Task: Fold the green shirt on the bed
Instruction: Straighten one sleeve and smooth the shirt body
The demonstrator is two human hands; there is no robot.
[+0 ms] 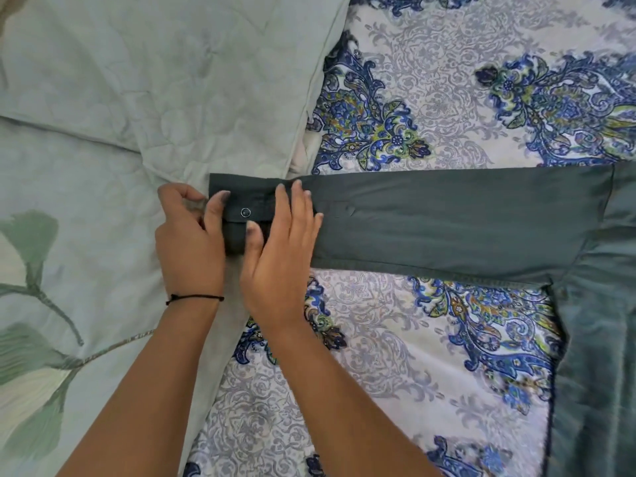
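The left hand [191, 242] pinches the cuff [241, 204] of the green shirt [447, 222], fingers curled at its end. The right hand [282, 249] lies flat and open on the sleeve just beside it. The sleeve stretches across the patterned bedsheet [395, 356]; the cuff overlaps the pale quilt [103, 166], probably its edge.

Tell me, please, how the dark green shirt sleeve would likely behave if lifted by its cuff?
The dark green shirt sleeve looks thin and lies flat, so it would probably droop limply. Its buttoned cuff looks thicker, likely somewhat stiffer.
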